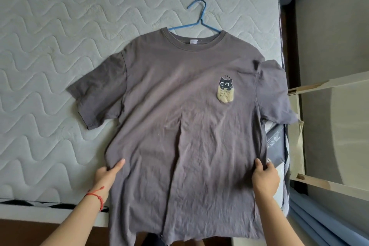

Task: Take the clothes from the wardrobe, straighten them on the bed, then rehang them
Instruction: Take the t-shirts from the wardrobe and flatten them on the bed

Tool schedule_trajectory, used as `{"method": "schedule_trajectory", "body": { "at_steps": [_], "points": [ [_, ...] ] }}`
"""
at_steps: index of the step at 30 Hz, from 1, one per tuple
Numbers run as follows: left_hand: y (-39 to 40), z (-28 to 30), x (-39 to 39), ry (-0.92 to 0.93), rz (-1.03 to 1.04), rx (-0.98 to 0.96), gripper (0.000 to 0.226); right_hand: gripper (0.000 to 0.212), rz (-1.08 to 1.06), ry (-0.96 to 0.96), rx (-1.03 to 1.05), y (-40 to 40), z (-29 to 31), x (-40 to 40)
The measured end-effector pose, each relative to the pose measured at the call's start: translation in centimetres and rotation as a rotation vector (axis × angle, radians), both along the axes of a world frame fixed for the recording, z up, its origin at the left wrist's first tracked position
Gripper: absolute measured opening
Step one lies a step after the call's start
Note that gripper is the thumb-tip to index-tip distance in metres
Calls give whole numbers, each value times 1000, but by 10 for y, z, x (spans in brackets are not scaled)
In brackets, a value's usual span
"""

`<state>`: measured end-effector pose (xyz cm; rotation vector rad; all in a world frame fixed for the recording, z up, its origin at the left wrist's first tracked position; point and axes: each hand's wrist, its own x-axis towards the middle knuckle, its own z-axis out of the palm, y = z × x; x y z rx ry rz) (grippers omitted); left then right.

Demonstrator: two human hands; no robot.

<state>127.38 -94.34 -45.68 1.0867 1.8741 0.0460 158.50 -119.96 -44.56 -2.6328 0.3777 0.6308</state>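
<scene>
Grey-brown short-sleeved cotton T-shirt [179,110] lies front up on the pale quilted mattress [50,46], whose surface is stitched in wavy lines. Collar points to 12 o'clock, hem to 6 o'clock, where it hangs past the mattress edge. Fabric is soft and creased, with one long fold running down the middle of the body. A small print of a black cat in a tan pocket [225,91] sits on the chest toward 2 o'clock. The sleeve at 3 o'clock drapes over the mattress edge; the sleeve at 9 o'clock lies flat.

Thin blue wire hanger [197,19] is inside the neck opening, hook out at 12 o'clock, shoulders hidden under the cloth.

Left hand [107,173] grips the shirt's side seam at 8 o'clock, thumb on top, other fingers tucked under the cloth. A red cord bracelet [96,195] circles that wrist. Right hand [265,177] pinches the opposite side seam at 4 o'clock, fingers curled round bunched fabric.
</scene>
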Motion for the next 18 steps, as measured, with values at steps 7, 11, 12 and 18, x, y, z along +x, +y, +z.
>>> {"method": "schedule_trajectory", "body": {
  "at_steps": [7, 11, 12, 18],
  "points": [
    [-24, 5, -17, 74, -82, 34, 30, 34, -75, 13, -64, -34, 8, 21],
    [-30, 10, -21, 196, -199, 53, 32, 41, 37, 91, -47, -37, 14, 9],
    [-31, 14, -22, 225, -219, 48, 35, 43, 68, 106, -41, -38, 17, 4],
    [-49, 66, -18, 278, -392, 115, 49, 57, 344, 48, -130, -41, 53, -42]
  ]
}}
